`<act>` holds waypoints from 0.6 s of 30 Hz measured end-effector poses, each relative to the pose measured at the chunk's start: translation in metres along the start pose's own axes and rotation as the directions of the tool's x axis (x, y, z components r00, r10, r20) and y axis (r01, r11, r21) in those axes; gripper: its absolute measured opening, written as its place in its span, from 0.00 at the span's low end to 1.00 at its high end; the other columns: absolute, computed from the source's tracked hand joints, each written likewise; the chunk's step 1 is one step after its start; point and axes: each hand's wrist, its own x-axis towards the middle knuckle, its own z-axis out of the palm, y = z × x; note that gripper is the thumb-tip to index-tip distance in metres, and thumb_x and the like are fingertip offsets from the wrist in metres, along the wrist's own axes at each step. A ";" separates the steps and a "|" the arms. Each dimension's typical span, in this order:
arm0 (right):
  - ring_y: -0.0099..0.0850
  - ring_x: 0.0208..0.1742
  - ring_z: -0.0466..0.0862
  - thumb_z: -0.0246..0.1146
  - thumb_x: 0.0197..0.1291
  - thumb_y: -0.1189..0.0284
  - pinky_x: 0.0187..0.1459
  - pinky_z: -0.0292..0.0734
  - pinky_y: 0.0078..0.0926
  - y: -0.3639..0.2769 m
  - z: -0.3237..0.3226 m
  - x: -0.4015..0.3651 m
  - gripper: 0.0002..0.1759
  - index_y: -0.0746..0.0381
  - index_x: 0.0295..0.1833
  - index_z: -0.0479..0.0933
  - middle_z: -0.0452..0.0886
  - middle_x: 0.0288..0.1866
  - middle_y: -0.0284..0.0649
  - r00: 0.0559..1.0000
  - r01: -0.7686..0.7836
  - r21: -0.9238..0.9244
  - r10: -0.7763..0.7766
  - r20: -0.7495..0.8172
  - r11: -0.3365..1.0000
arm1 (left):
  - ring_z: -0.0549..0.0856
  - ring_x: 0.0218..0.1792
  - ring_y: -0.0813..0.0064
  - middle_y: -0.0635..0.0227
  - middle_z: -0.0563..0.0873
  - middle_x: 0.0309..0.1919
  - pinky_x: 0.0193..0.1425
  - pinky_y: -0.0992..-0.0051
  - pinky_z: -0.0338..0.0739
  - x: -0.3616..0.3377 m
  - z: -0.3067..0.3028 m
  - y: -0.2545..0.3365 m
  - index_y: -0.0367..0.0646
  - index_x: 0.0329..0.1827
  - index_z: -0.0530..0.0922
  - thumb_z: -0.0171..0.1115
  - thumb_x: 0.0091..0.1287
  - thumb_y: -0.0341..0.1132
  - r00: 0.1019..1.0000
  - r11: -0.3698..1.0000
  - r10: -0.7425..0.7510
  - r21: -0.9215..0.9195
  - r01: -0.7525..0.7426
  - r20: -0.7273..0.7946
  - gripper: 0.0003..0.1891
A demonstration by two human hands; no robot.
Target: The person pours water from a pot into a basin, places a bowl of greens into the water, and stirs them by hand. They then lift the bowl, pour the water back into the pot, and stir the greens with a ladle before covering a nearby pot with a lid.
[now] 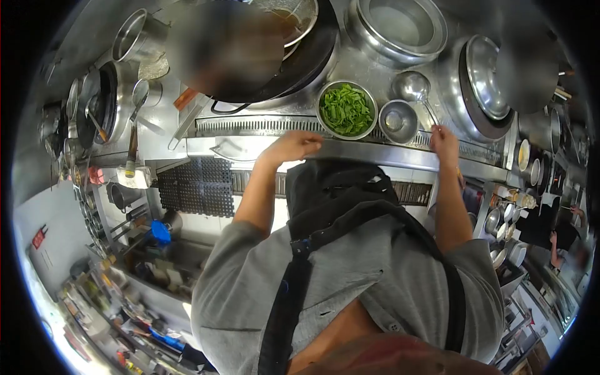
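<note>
My right hand point(444, 147) is closed round the handle end of a metal ladle point(411, 86), whose bowl rests over the steel counter. My left hand point(294, 149) hovers by the counter's front edge, fingers loosely stretched toward the right, with nothing visible in them. Between my hands stands a metal bowl of chopped green leaves point(346, 110). Just right of it sits a smaller metal bowl point(398, 122) with what looks like clear liquid inside, close to the ladle.
A large black wok point(319, 70) with a strainer point(305, 19) stands at the back left, partly blurred. Big steel pots point(362, 47) are behind the bowls. A lidded pot point(487, 81) stands on the right. A slotted drain point(250, 127) runs along the front.
</note>
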 end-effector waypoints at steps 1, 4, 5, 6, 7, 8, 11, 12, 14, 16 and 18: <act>0.25 0.22 0.80 0.58 0.62 0.62 0.26 0.72 0.25 -0.007 -0.011 0.010 0.16 0.64 0.44 0.79 0.79 0.21 0.39 0.999 -0.001 0.114 0.005 -0.038 0.994 | 0.82 0.30 0.75 0.62 0.85 0.37 0.33 0.75 0.78 0.009 -0.001 0.012 0.40 0.53 0.79 0.61 0.62 0.42 1.000 0.999 -0.025 0.025 0.025 -0.004 0.20; 0.23 0.23 0.79 0.59 0.62 0.65 0.24 0.71 0.21 -0.015 -0.033 0.050 0.15 0.65 0.47 0.79 0.79 0.25 0.36 0.994 -0.047 0.339 0.077 -0.075 0.940 | 0.85 0.41 0.64 0.56 0.86 0.39 0.45 0.70 0.77 0.050 -0.006 0.038 0.40 0.50 0.80 0.60 0.60 0.42 0.998 0.942 0.046 0.331 -0.057 0.042 0.19; 0.22 0.23 0.79 0.60 0.62 0.66 0.24 0.71 0.19 -0.015 -0.038 0.064 0.16 0.66 0.48 0.78 0.80 0.27 0.36 0.989 -0.090 0.445 0.132 -0.064 0.891 | 0.84 0.43 0.60 0.54 0.85 0.41 0.49 0.69 0.76 0.073 -0.003 0.027 0.39 0.51 0.79 0.61 0.59 0.44 0.995 0.932 0.099 0.350 -0.094 0.004 0.21; 0.22 0.23 0.79 0.60 0.61 0.66 0.23 0.72 0.18 -0.012 -0.039 0.079 0.16 0.66 0.48 0.78 0.80 0.29 0.37 0.988 -0.076 0.446 0.128 -0.088 0.892 | 0.84 0.43 0.60 0.54 0.85 0.41 0.49 0.69 0.76 0.093 -0.002 0.031 0.39 0.51 0.79 0.61 0.59 0.44 0.995 0.931 0.104 0.351 -0.100 0.008 0.21; 0.22 0.24 0.79 0.60 0.61 0.65 0.23 0.72 0.18 -0.014 -0.040 0.094 0.17 0.67 0.49 0.78 0.80 0.29 0.37 0.989 -0.073 0.470 0.126 -0.082 0.880 | 0.84 0.43 0.62 0.55 0.85 0.40 0.49 0.70 0.76 0.112 0.002 0.039 0.39 0.53 0.78 0.62 0.60 0.43 0.986 0.961 0.133 0.257 -0.102 -0.103 0.22; 0.23 0.24 0.80 0.61 0.60 0.65 0.23 0.73 0.19 -0.015 -0.042 0.111 0.17 0.67 0.49 0.78 0.80 0.29 0.38 0.991 -0.065 0.492 0.116 -0.073 0.868 | 0.84 0.43 0.63 0.55 0.85 0.40 0.49 0.70 0.76 0.130 0.007 0.049 0.39 0.54 0.77 0.62 0.60 0.42 0.964 0.981 0.148 0.158 -0.115 -0.221 0.22; 0.24 0.27 0.82 0.62 0.58 0.63 0.24 0.78 0.22 -0.024 -0.043 0.171 0.19 0.66 0.49 0.78 0.83 0.34 0.39 0.992 -0.078 0.423 0.114 -0.062 0.903 | 0.83 0.43 0.70 0.57 0.83 0.47 0.43 0.74 0.78 0.182 0.010 0.102 0.33 0.61 0.70 0.59 0.65 0.40 0.954 0.973 0.094 -0.177 -0.149 -0.286 0.25; 0.25 0.27 0.82 0.62 0.58 0.63 0.24 0.78 0.23 -0.035 -0.044 0.184 0.19 0.65 0.49 0.78 0.83 0.34 0.40 0.991 -0.063 0.414 0.105 -0.079 0.908 | 0.83 0.43 0.70 0.58 0.82 0.48 0.42 0.74 0.78 0.200 0.011 0.113 0.32 0.62 0.69 0.59 0.65 0.40 0.951 0.891 -0.002 -0.432 -0.140 -0.310 0.26; 0.26 0.27 0.82 0.62 0.58 0.62 0.25 0.78 0.23 -0.044 -0.037 0.220 0.21 0.67 0.51 0.77 0.83 0.35 0.42 0.989 -0.053 0.429 0.108 -0.105 0.902 | 0.83 0.43 0.71 0.58 0.81 0.49 0.40 0.74 0.79 0.238 0.005 0.135 0.33 0.65 0.65 0.59 0.65 0.40 0.932 0.890 -0.022 -0.432 -0.147 -0.361 0.29; 0.26 0.28 0.82 0.61 0.59 0.62 0.25 0.78 0.23 -0.039 -0.019 0.257 0.23 0.69 0.53 0.75 0.82 0.35 0.42 0.976 -0.049 0.437 0.136 -0.170 0.898 | 0.83 0.43 0.71 0.57 0.80 0.47 0.38 0.73 0.80 0.276 -0.004 0.146 0.32 0.66 0.62 0.59 0.64 0.41 0.848 0.872 -0.179 -0.479 -0.098 -0.499 0.31; 0.27 0.26 0.82 0.64 0.56 0.62 0.25 0.78 0.23 -0.029 0.000 0.289 0.25 0.71 0.52 0.74 0.82 0.35 0.43 0.973 -0.126 0.464 0.199 -0.112 0.877 | 0.84 0.39 0.70 0.57 0.81 0.45 0.35 0.73 0.81 0.304 -0.019 0.151 0.31 0.64 0.64 0.59 0.63 0.40 0.796 0.876 -0.193 -0.467 -0.123 -0.573 0.30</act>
